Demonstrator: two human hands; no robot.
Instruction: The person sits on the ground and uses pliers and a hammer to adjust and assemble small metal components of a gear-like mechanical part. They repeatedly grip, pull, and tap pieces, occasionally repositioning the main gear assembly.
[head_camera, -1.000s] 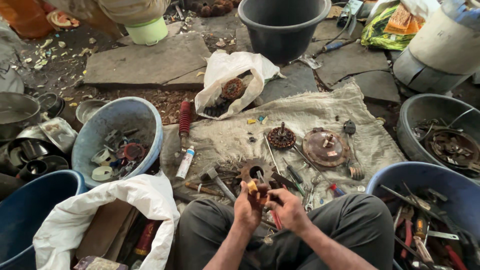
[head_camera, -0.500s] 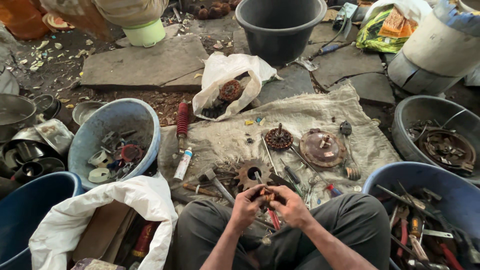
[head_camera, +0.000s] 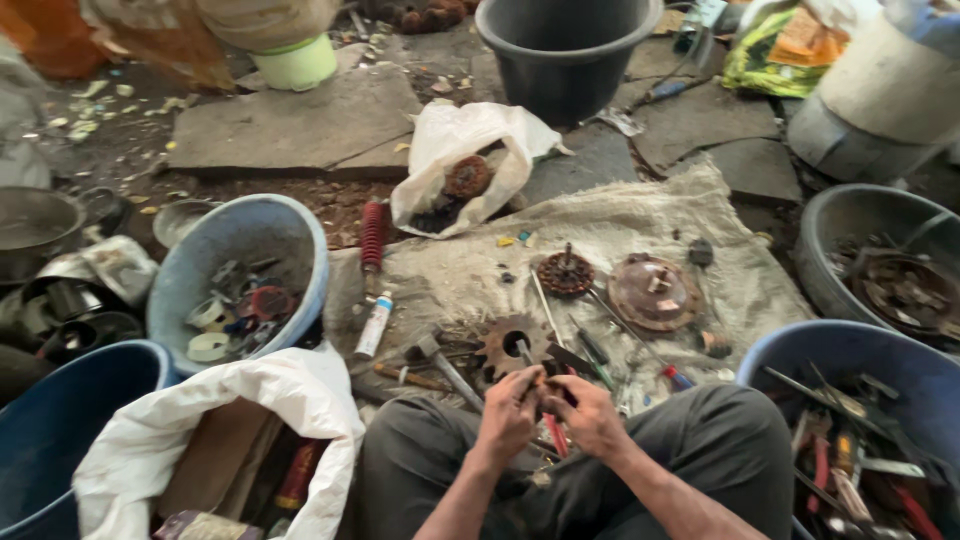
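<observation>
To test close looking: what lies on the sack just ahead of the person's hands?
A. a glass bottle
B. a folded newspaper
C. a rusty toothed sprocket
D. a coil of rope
C: a rusty sprocket with teeth round its rim lies on the sack, just ahead of the left hand and right hand.

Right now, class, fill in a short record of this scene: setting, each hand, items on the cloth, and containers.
Setting: person seated on the ground at a sackcloth strewn with rusty parts
Left hand: fingers closed on a small part, hidden from view
Right hand: pinching the same small part
On cloth: rusty sprocket, round rusty disc, hammer
Containers: blue tub of scrap, black bucket
</observation>
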